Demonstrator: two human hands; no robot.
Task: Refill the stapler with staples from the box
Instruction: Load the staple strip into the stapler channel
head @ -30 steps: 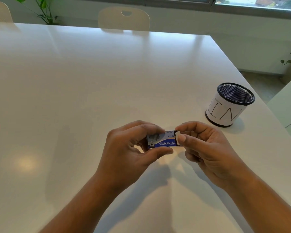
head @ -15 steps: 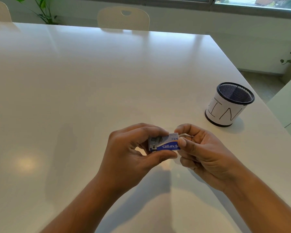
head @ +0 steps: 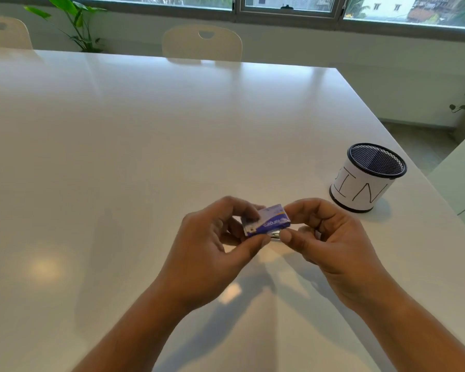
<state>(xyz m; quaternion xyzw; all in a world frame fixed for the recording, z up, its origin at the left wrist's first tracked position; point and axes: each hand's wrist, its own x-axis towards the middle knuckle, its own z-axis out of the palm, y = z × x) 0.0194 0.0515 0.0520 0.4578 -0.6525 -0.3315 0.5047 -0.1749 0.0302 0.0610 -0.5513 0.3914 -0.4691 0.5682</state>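
Office — meeting table (head: pixel 145 130), chairs (head: pixel 202 44)

Small blue staple box (head: pixel 266 222) between both hands' fingers (head: pixel 249 210) above white table (head: pixel 145 146).

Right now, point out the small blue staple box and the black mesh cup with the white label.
small blue staple box (head: pixel 269 223), head view, blue printed side.
black mesh cup (head: pixel 360 193), head view, white label.
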